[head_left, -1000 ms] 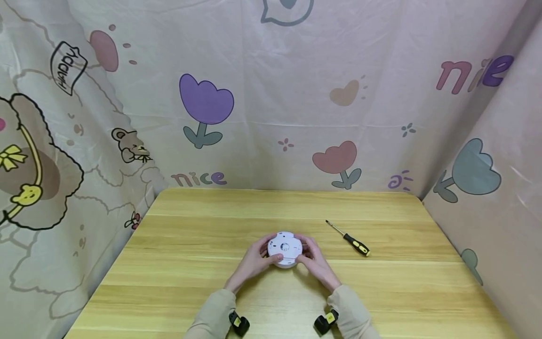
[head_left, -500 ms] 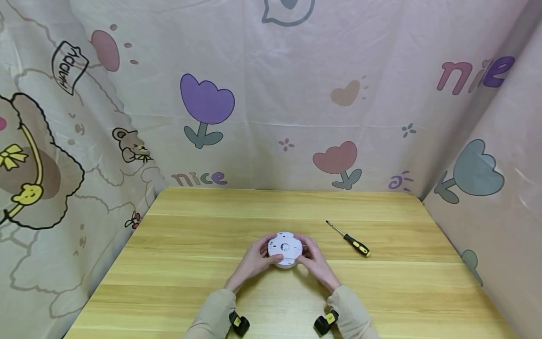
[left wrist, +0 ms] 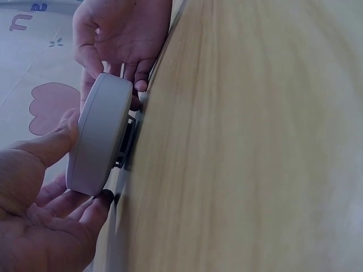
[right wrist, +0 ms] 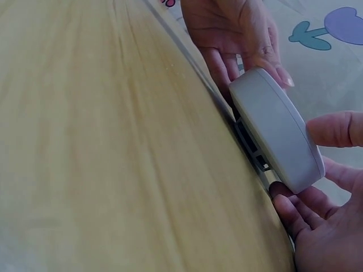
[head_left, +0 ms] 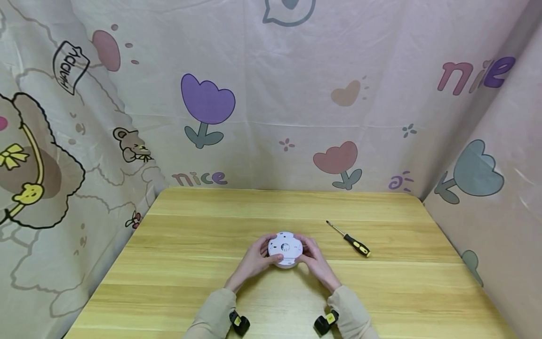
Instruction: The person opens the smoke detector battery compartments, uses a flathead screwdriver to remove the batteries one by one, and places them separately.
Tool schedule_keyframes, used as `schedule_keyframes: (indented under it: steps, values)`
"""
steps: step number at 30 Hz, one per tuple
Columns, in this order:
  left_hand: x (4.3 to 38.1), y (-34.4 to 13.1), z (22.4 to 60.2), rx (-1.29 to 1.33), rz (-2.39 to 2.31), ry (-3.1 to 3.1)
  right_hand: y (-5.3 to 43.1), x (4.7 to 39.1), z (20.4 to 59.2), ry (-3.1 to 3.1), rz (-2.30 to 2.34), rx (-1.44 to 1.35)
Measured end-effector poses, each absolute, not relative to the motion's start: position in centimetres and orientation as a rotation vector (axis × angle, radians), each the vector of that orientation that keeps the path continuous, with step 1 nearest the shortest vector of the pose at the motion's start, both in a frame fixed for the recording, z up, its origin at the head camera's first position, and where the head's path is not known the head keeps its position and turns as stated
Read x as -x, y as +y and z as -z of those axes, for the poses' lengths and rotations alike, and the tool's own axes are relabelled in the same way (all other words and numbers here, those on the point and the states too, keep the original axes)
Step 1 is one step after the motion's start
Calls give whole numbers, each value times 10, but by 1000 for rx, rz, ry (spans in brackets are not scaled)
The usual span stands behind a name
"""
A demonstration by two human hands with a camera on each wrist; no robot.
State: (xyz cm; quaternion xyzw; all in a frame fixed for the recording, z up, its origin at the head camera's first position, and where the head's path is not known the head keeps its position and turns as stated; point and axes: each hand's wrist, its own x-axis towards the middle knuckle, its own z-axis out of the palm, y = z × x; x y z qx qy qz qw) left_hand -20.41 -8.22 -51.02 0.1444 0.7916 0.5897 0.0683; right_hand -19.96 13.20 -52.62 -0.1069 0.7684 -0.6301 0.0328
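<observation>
No movement is found since the earlier frame: the left hand (head_left: 254, 259) and right hand (head_left: 316, 262) still grip the white disc-shaped device (head_left: 286, 252) between them, over the table's (head_left: 381, 296) middle. Judged best: even pressure from both sides, for steadiness. Farther right, a black-and-yellow screwdriver (head_left: 354, 243) lies apart, obstructing neither hand. A printed curtain (head_left: 262, 94) hangs at the far edge.
</observation>
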Motion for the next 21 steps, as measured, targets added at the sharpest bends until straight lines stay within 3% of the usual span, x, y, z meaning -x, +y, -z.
schedule_keyframes:
  steps: [16, 21]
  values:
    - [204, -85, 513, -542, -1775, 2419, 131, 198, 522, 2343, 1927, 246]
    - [205, -84, 512, -465, -1814, 2364, 132, 198, 521, 2332, 1915, 239]
